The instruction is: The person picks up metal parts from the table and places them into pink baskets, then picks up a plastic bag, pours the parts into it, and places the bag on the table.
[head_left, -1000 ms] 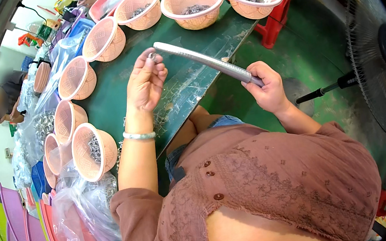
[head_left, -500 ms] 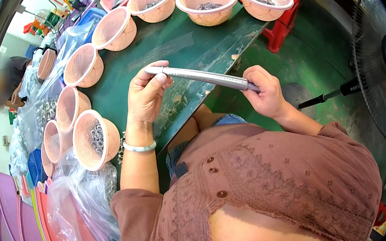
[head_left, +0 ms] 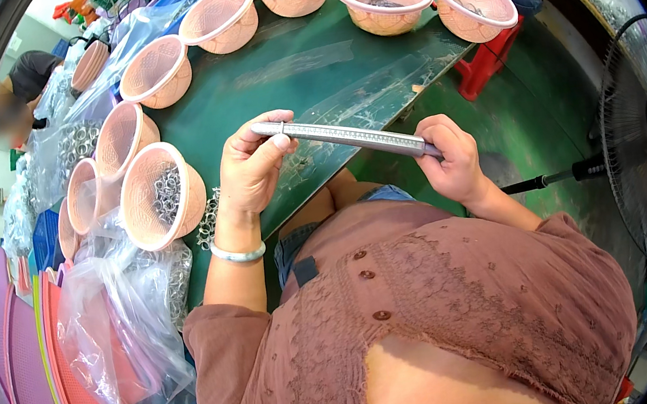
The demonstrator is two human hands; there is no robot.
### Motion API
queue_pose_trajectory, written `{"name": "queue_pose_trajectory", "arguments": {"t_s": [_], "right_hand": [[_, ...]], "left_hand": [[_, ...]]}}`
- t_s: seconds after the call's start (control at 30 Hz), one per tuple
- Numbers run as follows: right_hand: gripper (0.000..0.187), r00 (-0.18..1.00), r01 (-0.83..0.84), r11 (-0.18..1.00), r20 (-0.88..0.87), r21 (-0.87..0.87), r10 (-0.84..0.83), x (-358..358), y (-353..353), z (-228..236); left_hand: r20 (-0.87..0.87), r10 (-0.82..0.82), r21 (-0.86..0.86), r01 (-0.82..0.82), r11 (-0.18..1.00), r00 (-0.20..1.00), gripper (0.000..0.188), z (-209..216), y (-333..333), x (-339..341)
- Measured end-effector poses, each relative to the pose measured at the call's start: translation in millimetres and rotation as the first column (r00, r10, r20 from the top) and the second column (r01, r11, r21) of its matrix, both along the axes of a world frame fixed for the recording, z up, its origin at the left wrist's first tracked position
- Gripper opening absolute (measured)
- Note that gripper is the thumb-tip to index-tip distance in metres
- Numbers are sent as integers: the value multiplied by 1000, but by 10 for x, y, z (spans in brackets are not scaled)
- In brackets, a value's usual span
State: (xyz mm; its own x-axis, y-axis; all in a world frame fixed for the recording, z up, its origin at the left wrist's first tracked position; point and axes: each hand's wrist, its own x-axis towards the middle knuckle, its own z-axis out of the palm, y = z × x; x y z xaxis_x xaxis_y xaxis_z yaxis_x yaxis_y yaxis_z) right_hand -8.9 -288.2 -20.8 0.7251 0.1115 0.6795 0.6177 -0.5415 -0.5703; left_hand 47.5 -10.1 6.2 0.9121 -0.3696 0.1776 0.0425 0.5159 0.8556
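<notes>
A long, grey metal ring mandrel [head_left: 347,135], marked with a scale, stretches between my two hands above the table's near edge. My right hand [head_left: 448,154] is wrapped round its dark handle end. At the thin end, a small metal ring [head_left: 283,128] encircles the mandrel, and the thumb and fingers of my left hand [head_left: 251,161] pinch it there. To the left of that wrist stands a pink plastic basket [head_left: 197,187] with many metal rings [head_left: 168,195] inside. Beside it, more rings [head_left: 210,219] lie on the table.
Several pink baskets [head_left: 218,21] curve around the green table [head_left: 275,86]; some hold rings. Clear plastic bags [head_left: 117,311] and coloured plastic trays [head_left: 28,347] crowd the left. A standing fan [head_left: 642,135] and a red stool [head_left: 485,66] are right. Other people sit nearby.
My view has shifted, so the baskets on the left appear higher and the far ones farther right. My hands keep the same hold on the mandrel and ring; its scale now faces up more plainly.
</notes>
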Motion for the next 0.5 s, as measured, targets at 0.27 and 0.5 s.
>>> {"name": "queue_pose_trajectory", "arguments": {"t_s": [0.27,0.5], "right_hand": [[19,995,-92,996,-45,-2,92,-34,153,66],[17,981,-144,989,-131,28,146,-14,76,18]], "left_hand": [[-1,203,-10,-203,979,979,23,-28,157,-232],[399,540,341,-667,663,741,18,192,431,-567]]}}
